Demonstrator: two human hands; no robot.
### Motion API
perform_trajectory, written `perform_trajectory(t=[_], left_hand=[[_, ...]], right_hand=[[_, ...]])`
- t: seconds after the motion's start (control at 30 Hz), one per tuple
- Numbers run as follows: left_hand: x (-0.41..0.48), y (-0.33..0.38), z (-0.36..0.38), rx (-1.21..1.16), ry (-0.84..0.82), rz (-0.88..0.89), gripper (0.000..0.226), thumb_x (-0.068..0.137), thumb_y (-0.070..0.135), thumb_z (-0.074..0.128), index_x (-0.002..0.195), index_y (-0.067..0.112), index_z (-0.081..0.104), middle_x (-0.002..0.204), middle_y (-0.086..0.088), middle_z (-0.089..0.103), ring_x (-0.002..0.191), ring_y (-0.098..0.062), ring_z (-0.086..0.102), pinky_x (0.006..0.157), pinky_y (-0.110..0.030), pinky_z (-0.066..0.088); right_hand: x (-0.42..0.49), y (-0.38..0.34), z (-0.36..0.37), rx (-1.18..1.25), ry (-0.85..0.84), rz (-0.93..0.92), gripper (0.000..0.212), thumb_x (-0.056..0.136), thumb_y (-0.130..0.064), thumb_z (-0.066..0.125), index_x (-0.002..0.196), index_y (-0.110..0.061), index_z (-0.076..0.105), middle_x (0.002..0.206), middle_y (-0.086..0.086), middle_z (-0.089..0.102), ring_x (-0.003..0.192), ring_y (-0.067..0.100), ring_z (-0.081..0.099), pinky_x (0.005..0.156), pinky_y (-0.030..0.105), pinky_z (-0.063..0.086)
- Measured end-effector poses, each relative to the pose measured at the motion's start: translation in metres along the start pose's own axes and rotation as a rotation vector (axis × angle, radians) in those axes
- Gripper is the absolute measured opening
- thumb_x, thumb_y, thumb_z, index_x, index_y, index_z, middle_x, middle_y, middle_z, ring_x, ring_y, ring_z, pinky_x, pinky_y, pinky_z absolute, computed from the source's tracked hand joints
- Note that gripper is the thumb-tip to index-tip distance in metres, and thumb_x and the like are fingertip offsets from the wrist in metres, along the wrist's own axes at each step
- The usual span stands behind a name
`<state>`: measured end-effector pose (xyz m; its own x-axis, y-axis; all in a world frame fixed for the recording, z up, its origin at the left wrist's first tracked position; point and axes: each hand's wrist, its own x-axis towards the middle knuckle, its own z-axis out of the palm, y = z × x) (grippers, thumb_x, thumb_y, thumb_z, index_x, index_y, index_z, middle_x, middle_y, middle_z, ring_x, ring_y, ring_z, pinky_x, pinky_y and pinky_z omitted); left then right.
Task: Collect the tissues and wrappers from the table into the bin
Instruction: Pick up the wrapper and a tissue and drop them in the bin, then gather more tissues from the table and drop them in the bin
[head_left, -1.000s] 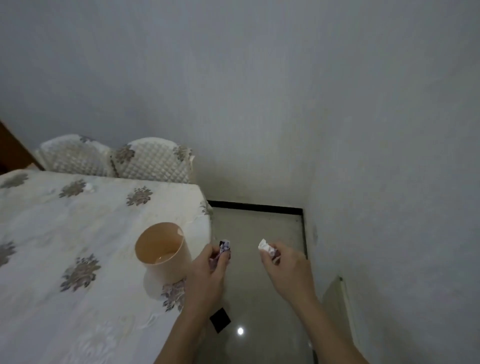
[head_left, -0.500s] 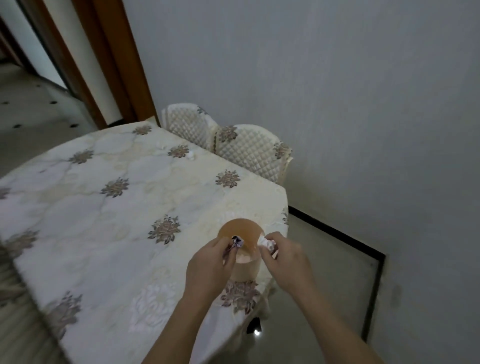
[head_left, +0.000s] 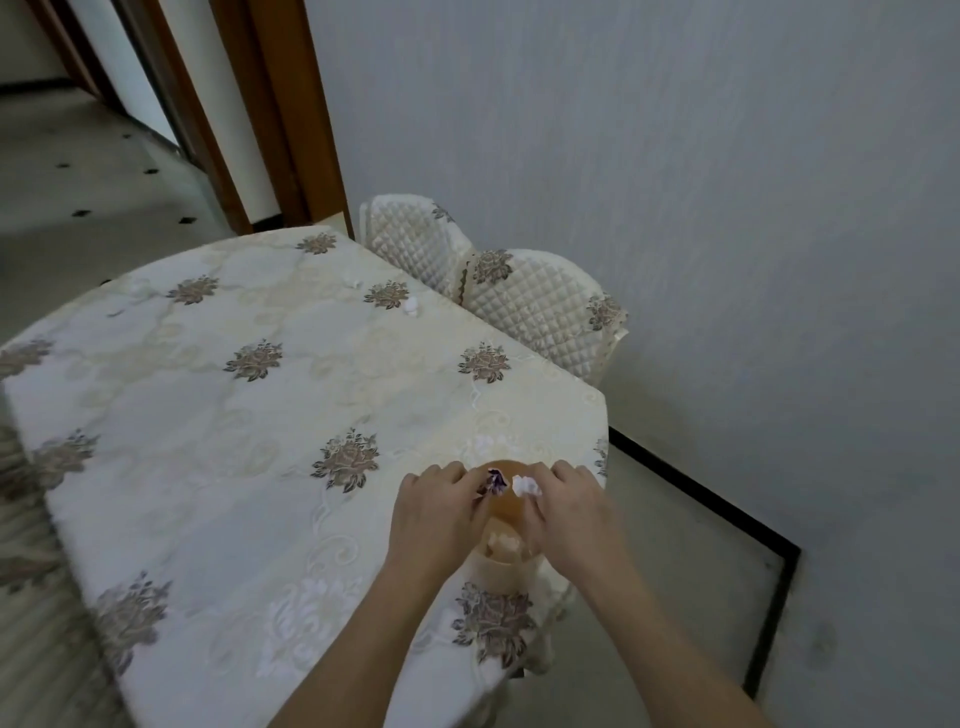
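Here, a purple-printed wrapper (head_left: 496, 480) is pinched in the fingertips of the left hand (head_left: 436, 512), while a crumpled white tissue (head_left: 526, 486) is pinched in the fingertips of the right hand (head_left: 569, 512). Both scraps are held side by side, just apart, over the open mouth of the small peach-coloured bin (head_left: 498, 571).

The bin is seen standing upright on the bench (head_left: 234, 415), close to its near right corner and its edge. Pale material, not clearly made out, appears to lie at the bottom.

The step in hand is judged to be the drop. It would be done best if both scraps were lowered a little inside the rim before the fingers are opened, since such light pieces could drift and land on the cloth or the floor. The bin should not be nudged by the wrists, given how near the edge it stands.

Further out, a small white scrap (head_left: 411, 306) is seen near the far side of the bench, with a smaller white speck (head_left: 357, 283) near it, so more collecting is judged to be needed. Beyond them, two quilted chairs (head_left: 540, 306) are set against the grey wall.
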<state>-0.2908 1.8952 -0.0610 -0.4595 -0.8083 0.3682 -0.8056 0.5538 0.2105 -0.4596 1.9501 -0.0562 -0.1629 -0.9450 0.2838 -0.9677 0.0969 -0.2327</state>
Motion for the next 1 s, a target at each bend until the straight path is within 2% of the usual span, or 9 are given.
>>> perform_trajectory(t=[0.1, 0.2, 0.33, 0.63, 0.73, 0.8, 1.0], left_hand=[[0.005, 0.003, 0.004, 0.027, -0.046, -0.047, 0.018, 0.078, 0.037, 0.070, 0.089, 0.023, 0.066, 0.077, 0.005, 0.064, 0.069, -0.022, 0.060, 0.061, -0.033, 0.040], [0.007, 0.003, 0.007, 0.046, -0.120, -0.091, 0.037, 0.079, 0.048, 0.058, 0.106, 0.025, 0.066, 0.101, 0.005, 0.067, 0.092, -0.021, 0.061, 0.073, -0.038, 0.046], [0.007, 0.005, 0.005, 0.060, -0.120, -0.093, 0.048, 0.079, 0.056, 0.054, 0.116, 0.028, 0.063, 0.116, 0.006, 0.066, 0.106, -0.021, 0.059, 0.083, -0.041, 0.048], [0.009, 0.003, -0.010, 0.089, -0.077, -0.085, 0.047, 0.080, 0.052, 0.057, 0.117, 0.025, 0.064, 0.114, 0.003, 0.067, 0.105, -0.022, 0.061, 0.085, -0.042, 0.049], [0.008, -0.005, -0.022, 0.111, -0.046, -0.099, 0.046, 0.083, 0.051, 0.051, 0.116, 0.024, 0.065, 0.112, 0.003, 0.068, 0.104, -0.022, 0.063, 0.084, -0.043, 0.050], [0.004, -0.012, -0.032, 0.129, -0.036, -0.121, 0.048, 0.083, 0.052, 0.047, 0.116, 0.023, 0.066, 0.111, 0.002, 0.068, 0.103, -0.023, 0.064, 0.085, -0.044, 0.051], [-0.019, -0.045, -0.065, 0.197, -0.025, -0.244, 0.047, 0.081, 0.052, 0.053, 0.119, 0.026, 0.063, 0.115, 0.004, 0.068, 0.108, -0.023, 0.062, 0.088, -0.043, 0.049]], right_hand=[[0.008, 0.003, 0.004, -0.030, -0.063, -0.040, 0.021, 0.085, -0.031, 0.060, 0.103, -0.021, 0.063, 0.089, -0.001, 0.062, 0.081, 0.021, 0.055, 0.058, 0.034, 0.048], [0.010, 0.005, 0.006, -0.067, -0.122, -0.062, 0.034, 0.082, -0.037, 0.062, 0.111, -0.020, 0.063, 0.097, 0.002, 0.064, 0.089, 0.025, 0.059, 0.066, 0.037, 0.049], [0.008, 0.010, 0.004, -0.036, -0.104, -0.069, 0.040, 0.077, -0.038, 0.064, 0.113, -0.021, 0.063, 0.105, 0.000, 0.064, 0.101, 0.023, 0.058, 0.076, 0.039, 0.050], [0.019, 0.009, -0.005, -0.022, -0.035, -0.110, 0.042, 0.075, -0.036, 0.067, 0.113, -0.018, 0.066, 0.109, 0.001, 0.066, 0.107, 0.022, 0.059, 0.084, 0.041, 0.050], [0.026, 0.005, -0.011, -0.037, -0.029, -0.137, 0.043, 0.075, -0.035, 0.067, 0.115, -0.019, 0.066, 0.110, 0.002, 0.066, 0.107, 0.023, 0.059, 0.083, 0.040, 0.050], [0.031, -0.001, -0.013, -0.038, -0.023, -0.164, 0.042, 0.075, -0.035, 0.067, 0.114, -0.018, 0.066, 0.110, 0.002, 0.066, 0.106, 0.023, 0.060, 0.082, 0.040, 0.050], [0.048, -0.038, -0.009, 0.022, 0.008, -0.304, 0.042, 0.075, -0.032, 0.067, 0.114, -0.016, 0.066, 0.109, 0.005, 0.066, 0.105, 0.025, 0.060, 0.083, 0.041, 0.050]])
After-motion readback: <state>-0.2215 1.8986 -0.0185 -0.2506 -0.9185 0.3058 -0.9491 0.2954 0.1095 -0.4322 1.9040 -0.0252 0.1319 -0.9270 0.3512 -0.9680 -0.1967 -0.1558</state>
